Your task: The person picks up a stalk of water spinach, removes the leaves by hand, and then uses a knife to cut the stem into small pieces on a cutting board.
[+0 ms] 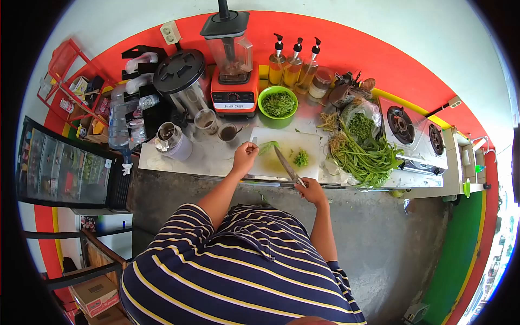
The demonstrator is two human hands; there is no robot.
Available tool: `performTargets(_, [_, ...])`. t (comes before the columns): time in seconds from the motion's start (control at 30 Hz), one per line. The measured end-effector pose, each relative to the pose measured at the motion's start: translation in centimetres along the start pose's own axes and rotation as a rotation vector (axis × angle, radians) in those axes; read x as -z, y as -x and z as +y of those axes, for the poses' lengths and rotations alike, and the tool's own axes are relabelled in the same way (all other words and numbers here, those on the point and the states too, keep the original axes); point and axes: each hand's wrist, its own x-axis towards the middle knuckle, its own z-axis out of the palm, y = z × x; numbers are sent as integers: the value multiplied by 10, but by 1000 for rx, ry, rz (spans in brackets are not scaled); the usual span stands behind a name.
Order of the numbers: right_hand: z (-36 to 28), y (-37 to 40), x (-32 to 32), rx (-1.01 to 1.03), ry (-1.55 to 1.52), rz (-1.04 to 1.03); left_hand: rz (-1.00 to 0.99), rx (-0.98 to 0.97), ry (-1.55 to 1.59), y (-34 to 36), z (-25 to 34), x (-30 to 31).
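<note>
A white cutting board [309, 145] lies on the metal counter. My right hand [311, 192] is closed round the handle of a knife [287, 165], whose blade points up and left over the board. At the board's left edge, my left hand [246, 157] is closed, fingertips pinched together; what they hold, if anything, is too small to make out. Just right of those fingers lies a green leaf [266, 147], close to the knife tip. A small heap of chopped greens [301, 158] sits right of the blade.
Behind the board stands a green bowl [278, 120] of chopped greens, with a red blender [234, 93] to its left. Leafy greens [368, 157] are piled on the right, beside a gas stove [414, 135]. Cups and a metal jug [173, 142] stand on the left.
</note>
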Motion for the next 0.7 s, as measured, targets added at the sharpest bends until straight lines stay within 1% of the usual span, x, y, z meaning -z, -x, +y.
performTargets(0.07, [5, -3, -5, -15, -24, -30, -10, 59, 155, 2, 10, 4])
performTargets(0.13, [4, -5, -8, -27, 55, 8, -8, 33, 158, -2, 4, 5])
performTargets(0.2, [3, -6, -8, -28, 50, 32, -3, 7, 162, -2, 3, 8])
performTargets(0.27, [4, -5, -7, -27, 48, 51, -51, 72, 146, 1, 5, 12])
performTargets(0.33, [1, -2, -6, -66, 82, 151, -66, 89, 146, 6, 10, 15])
performTargets(0.37, [0, 0, -6, -68, 83, 149, -83, 104, 144, 9, 12, 17])
performTargets(0.4, [-2, 1, -6, -66, 124, 209, -85, 106, 145, 10, 6, 17])
performTargets(0.43, [-4, 2, -6, -63, 165, 272, -93, 78, 129, 9, 1, 17])
performTargets(0.47, [-6, 4, -6, -66, 164, 275, -103, 48, 113, 9, -4, 17])
performTargets(0.53, [-4, 3, -7, 6, 204, 329, -129, 47, 122, 9, -8, 15])
performTargets(0.57, [-3, 3, -6, 2, 200, 335, -150, 46, 131, 9, -10, 14])
performTargets(0.63, [-3, 5, -2, -30, 141, 196, -155, 55, 111, 10, -5, 11])
performTargets(0.67, [-3, 7, -1, -34, 134, 205, -152, 67, 92, 10, -3, 10])
performTargets(0.7, [4, 8, -1, -12, 164, 156, -165, 65, 86, 9, -3, 10])
